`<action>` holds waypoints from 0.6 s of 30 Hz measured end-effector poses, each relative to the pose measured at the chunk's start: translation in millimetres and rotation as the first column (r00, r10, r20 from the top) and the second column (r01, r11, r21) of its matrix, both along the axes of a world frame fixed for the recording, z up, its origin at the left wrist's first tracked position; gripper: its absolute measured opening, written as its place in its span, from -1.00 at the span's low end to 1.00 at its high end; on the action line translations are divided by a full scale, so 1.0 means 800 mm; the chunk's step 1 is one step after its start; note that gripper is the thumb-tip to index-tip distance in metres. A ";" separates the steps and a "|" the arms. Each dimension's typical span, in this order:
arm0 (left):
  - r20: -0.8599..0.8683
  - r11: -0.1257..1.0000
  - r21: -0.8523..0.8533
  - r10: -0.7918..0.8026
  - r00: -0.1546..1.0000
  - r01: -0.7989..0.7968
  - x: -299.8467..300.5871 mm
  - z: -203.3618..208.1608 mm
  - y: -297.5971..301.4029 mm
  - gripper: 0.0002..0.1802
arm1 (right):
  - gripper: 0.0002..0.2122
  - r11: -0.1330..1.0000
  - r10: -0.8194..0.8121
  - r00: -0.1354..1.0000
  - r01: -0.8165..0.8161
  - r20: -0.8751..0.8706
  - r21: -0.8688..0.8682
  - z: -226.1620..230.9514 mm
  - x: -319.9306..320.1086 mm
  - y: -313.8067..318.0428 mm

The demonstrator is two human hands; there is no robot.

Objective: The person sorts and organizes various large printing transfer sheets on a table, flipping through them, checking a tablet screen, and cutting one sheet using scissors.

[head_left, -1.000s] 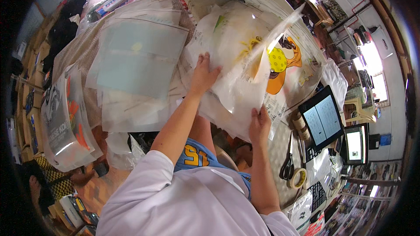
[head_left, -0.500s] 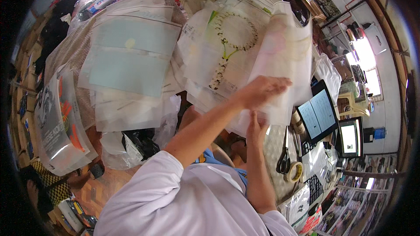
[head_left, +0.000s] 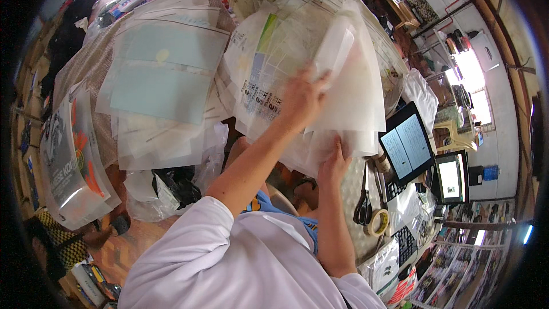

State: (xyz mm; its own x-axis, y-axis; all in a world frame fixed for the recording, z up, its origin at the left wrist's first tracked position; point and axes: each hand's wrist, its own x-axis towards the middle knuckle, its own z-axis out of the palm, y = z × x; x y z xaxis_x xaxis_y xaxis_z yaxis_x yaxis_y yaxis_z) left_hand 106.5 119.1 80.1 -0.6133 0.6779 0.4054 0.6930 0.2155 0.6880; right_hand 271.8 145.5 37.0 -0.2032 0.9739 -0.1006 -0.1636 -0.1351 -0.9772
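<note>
A stack of translucent printed sheets (head_left: 274,51), with dark lettering and a green strip, lies in front of me. Over its right side a plain translucent sheet (head_left: 357,100) is curled back, its upper part bent into a loose roll. Against the left edge of that curl is my left hand (head_left: 306,100); motion blur smears its fingers, so their grip is unclear. Lower down, my right hand (head_left: 335,163) pinches the near edge of the translucent sheet, thumb on top and the other fingers mostly hidden beneath.
Left of the stack lies another pile of sheets with pale blue panels (head_left: 160,94). A clear printed bag (head_left: 77,163) hangs at far left. To my right are black scissors (head_left: 363,209), a tape roll (head_left: 377,222), a tablet (head_left: 407,143), a monitor (head_left: 452,177) and a keyboard (head_left: 406,245).
The sheet with the flower-ring design no longer shows; a lettered sheet with a green strip lies exposed. My left hand has moved left and up to the curl. My right hand stays at the near edge.
</note>
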 end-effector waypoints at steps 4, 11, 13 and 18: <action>0.165 0.865 0.409 -0.385 0.908 0.292 -0.001 0.005 0.003 -0.39 | -0.52 0.999 0.044 0.980 -0.048 -0.194 -0.017 -0.004 0.005 0.003; 0.117 0.879 -0.122 0.473 0.873 -0.460 -0.063 -0.074 -0.026 -0.41 | -0.54 0.998 0.054 0.986 -0.056 -0.160 -0.005 -0.022 0.006 0.013; 0.047 0.909 -0.023 0.418 0.907 -0.417 -0.062 -0.071 -0.022 -0.55 | -0.54 0.998 0.062 0.990 -0.062 -0.125 0.008 -0.018 0.002 0.012; 0.142 0.994 0.049 0.087 0.986 -0.094 -0.022 0.011 0.013 -0.59 | -0.56 0.987 0.149 0.977 -0.156 -0.155 -0.037 0.005 0.008 0.010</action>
State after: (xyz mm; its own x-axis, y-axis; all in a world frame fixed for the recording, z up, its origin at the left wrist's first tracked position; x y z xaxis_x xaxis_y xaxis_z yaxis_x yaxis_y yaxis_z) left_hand 89.0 129.4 88.9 -0.7244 0.5960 0.3465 0.5685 0.2322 0.7892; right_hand 278.1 153.2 41.2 -0.3653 0.9251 -0.1035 -0.2829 -0.2162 -0.9345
